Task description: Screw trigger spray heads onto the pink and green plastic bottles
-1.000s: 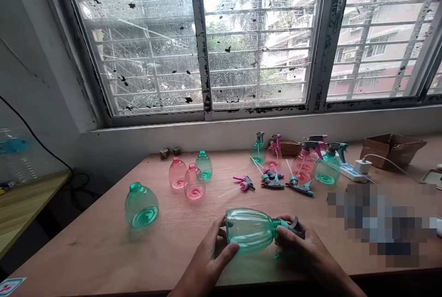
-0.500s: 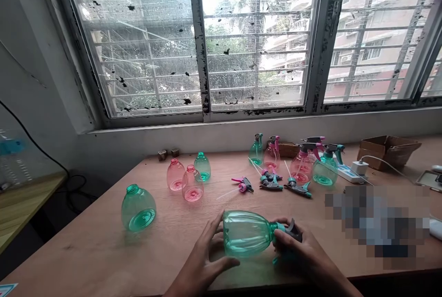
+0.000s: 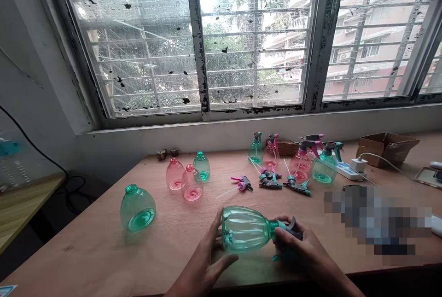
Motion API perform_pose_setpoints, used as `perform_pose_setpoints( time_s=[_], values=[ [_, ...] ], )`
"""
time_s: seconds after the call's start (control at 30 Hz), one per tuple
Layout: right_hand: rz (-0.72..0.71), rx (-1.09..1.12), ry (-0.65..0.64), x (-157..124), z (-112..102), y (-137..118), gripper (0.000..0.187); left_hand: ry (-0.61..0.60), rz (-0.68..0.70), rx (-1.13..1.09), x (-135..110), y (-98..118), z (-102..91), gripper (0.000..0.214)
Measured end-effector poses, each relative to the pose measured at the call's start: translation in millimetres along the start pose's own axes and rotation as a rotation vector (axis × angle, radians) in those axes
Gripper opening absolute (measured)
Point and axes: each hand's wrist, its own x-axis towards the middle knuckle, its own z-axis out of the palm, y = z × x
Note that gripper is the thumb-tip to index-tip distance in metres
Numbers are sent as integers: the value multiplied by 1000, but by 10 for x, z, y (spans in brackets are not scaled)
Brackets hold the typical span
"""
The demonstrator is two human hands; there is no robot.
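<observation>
A green see-through spray bottle [image 3: 247,229] lies on its side in the air above the near part of the table, base to the left. My right hand [image 3: 299,246] is closed around its grey and teal spray head [image 3: 288,228] at the neck. Curved about the base end is my left hand [image 3: 209,253], fingers against the bottle's far side and thumb below it. Part of the trigger is hidden by my right fingers. Beyond my hands lie several loose spray heads with thin tubes, among them a pink and grey one [image 3: 243,184] and a teal and grey one [image 3: 297,187].
Open-topped bottles stand at left: a large green one [image 3: 138,209], two pink ones [image 3: 192,186] and a smaller green one [image 3: 202,167]. Several assembled spray bottles [image 3: 300,165] stand by the wall. At right are a power strip [image 3: 348,171], a cardboard box [image 3: 383,149] and a blurred patch.
The green bottle between my hands has turned a little about its length, and its base end sits slightly higher. Both hands stay at the same ends of it.
</observation>
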Motion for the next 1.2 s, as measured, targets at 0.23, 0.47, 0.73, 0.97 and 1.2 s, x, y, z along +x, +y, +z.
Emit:
perform_pose_setpoints(
  time_s=[0.23,0.47,0.73,0.97,1.2],
  values=[
    [21,-72,-54,0,-18,-15,52,1,-36,23,-1,-3,-32,85],
    [30,-27,-62,8,-25,-7,52,-20,1,-29,21,-129,-26,103],
    [22,-63,-73,23,-34,19,55,-33,-14,14,14,3,-26,80],
    [17,-36,-78,10,-35,-5,53,-68,-29,3,-7,-56,-38,97],
    [3,32,-102,42,-48,22,47,-72,-28,49,1,-52,-52,86]
  ],
)
